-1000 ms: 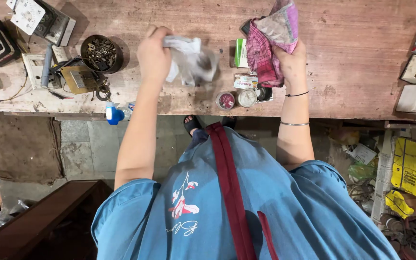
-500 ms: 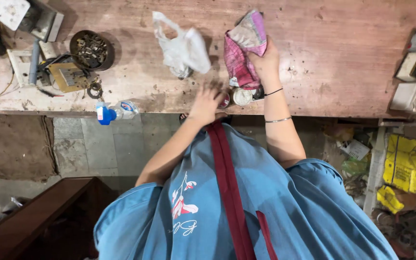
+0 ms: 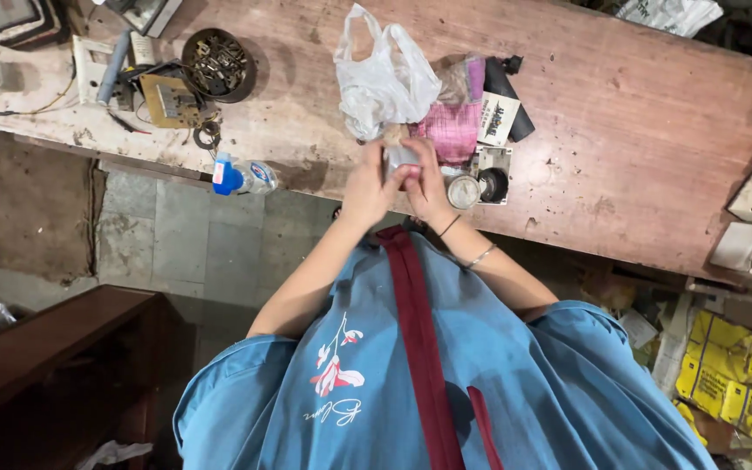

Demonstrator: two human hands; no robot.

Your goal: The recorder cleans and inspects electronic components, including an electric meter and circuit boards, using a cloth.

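My left hand (image 3: 365, 181) and right hand (image 3: 426, 178) pinch small clear packet (image 3: 400, 157) together, white plastic bag (image 3: 385, 78) just past fingers.

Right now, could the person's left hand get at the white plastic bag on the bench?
Probably yes. The bag lies just beyond the left hand with nothing between them, but both hands are busy on a small object, which the left hand would have to let go of first.

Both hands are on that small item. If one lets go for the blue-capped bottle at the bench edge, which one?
Left, probably. The left hand is on the bottle's side with bare bench between. The right hand would have to cross over it and the small pale item.
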